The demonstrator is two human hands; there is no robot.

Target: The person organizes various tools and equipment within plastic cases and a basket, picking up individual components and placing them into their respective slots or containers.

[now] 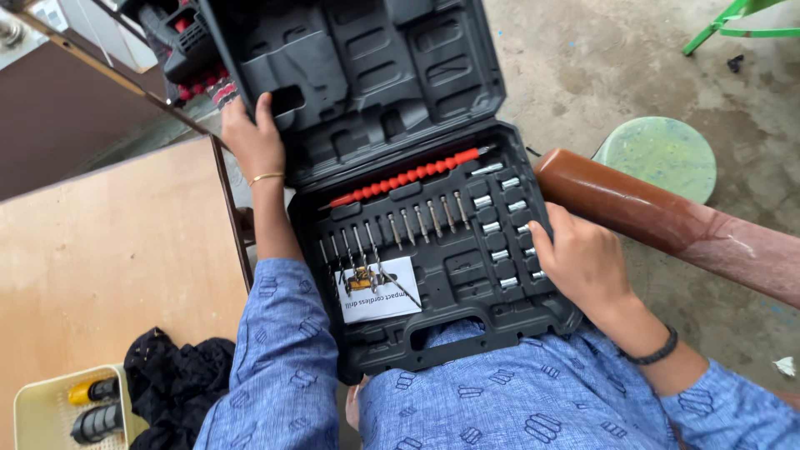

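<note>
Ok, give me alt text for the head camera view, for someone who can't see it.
An open black tool case rests on the lap of a person in a blue patterned top; the left hand holds its raised lid and the right hand rests on a column of silver sockets. The tray holds drill bits, a red-ribbed shaft and a white leaflet.

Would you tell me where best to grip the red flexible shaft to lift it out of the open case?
Probably at mid-length of the red flexible shaft, pinched from above: it lies flat in a diagonal slot of the tool case, clear of the left hand and right hand.
</note>
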